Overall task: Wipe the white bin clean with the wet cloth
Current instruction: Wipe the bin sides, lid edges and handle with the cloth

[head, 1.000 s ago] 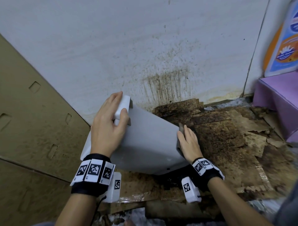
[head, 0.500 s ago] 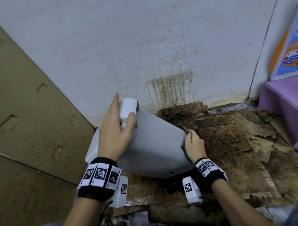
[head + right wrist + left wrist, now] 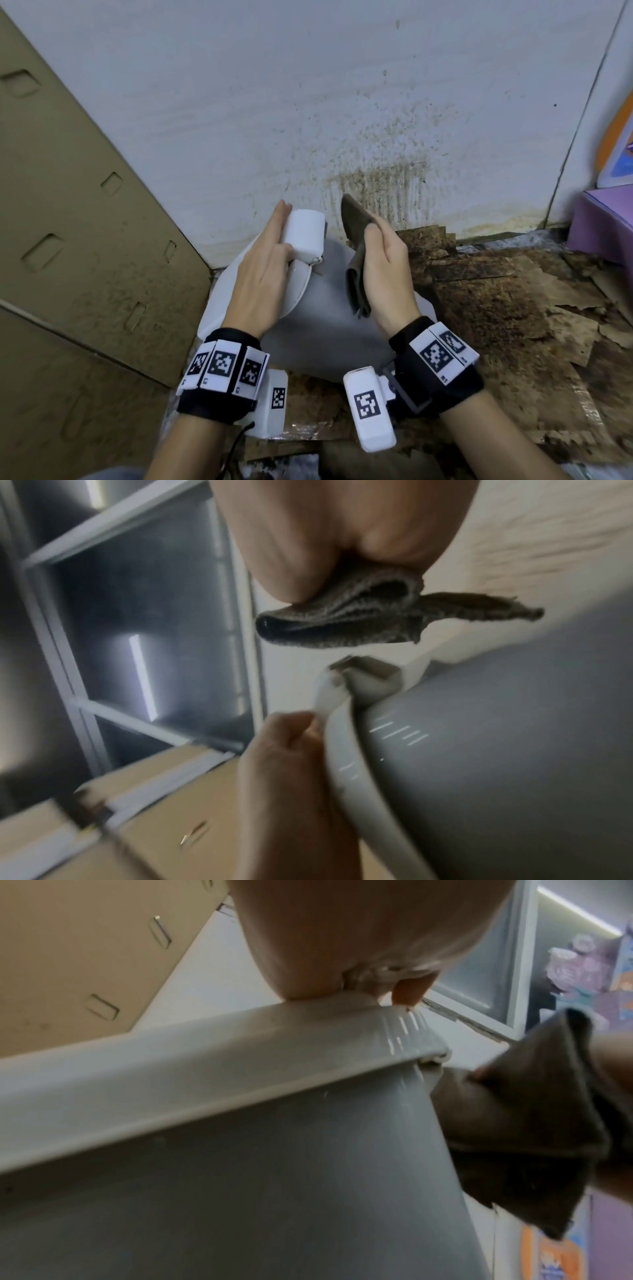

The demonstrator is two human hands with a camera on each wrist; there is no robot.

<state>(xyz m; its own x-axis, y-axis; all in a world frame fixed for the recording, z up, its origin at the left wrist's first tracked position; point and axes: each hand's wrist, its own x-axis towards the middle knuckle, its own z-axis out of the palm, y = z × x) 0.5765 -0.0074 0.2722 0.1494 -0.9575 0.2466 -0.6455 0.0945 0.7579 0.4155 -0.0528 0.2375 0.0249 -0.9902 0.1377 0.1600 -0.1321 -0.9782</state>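
The white bin (image 3: 329,329) lies tilted on the floor, its grey body towards me. My left hand (image 3: 263,274) holds the white block (image 3: 305,236) at the bin's upper end, fingers stretched along its far side. In the right wrist view its fingers (image 3: 291,734) pinch the white lid edge. My right hand (image 3: 387,274) grips the folded dark brown-grey cloth (image 3: 354,222), held just above the bin's top, close to the block. The cloth (image 3: 342,620) hangs out of the fist, off the bin's surface (image 3: 514,750). The left wrist view shows the rim (image 3: 205,1074) and the cloth (image 3: 514,1123) beside it.
A tall cardboard sheet (image 3: 68,240) leans at the left. The white wall (image 3: 376,154) behind the bin is spattered brown. Soaked, dirty cardboard (image 3: 496,308) covers the floor to the right. A purple box (image 3: 603,222) stands at the far right.
My right hand has left the bin's right side and risen with the cloth to the top, near the block. My left hand kept its hold on the block.
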